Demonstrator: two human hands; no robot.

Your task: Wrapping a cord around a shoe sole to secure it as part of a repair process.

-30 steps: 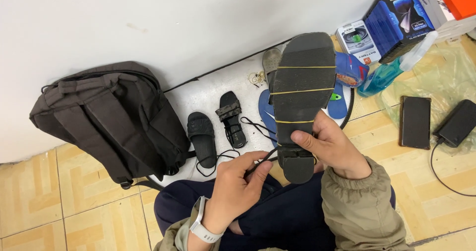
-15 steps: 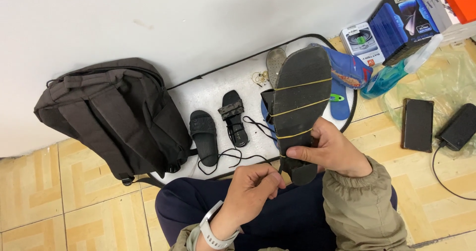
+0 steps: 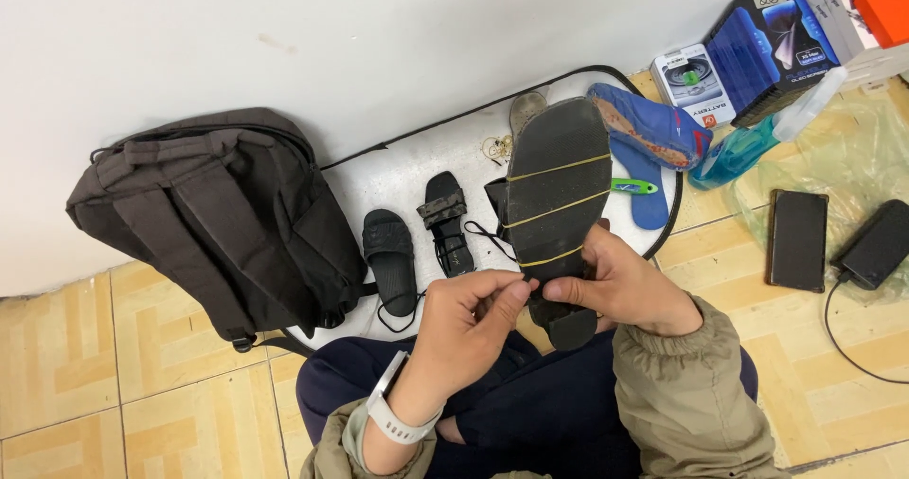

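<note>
Tiled floor [image 3: 142,346]: fingers [image 3: 507,294] hide shoe [image 3: 554,204] heel (partly).

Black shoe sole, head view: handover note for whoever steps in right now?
Right hand: grips the black shoe sole, bottom side up, near its heel.
Left hand: fingertips pinch at the sole's left edge, beside the lowest yellow band.
Done: three yellow bands cross the sole.
Left: cannot tell whether more bands are meant to go on.
Nearby: two black sandals on the white mat, dark backpack to the left.
</note>
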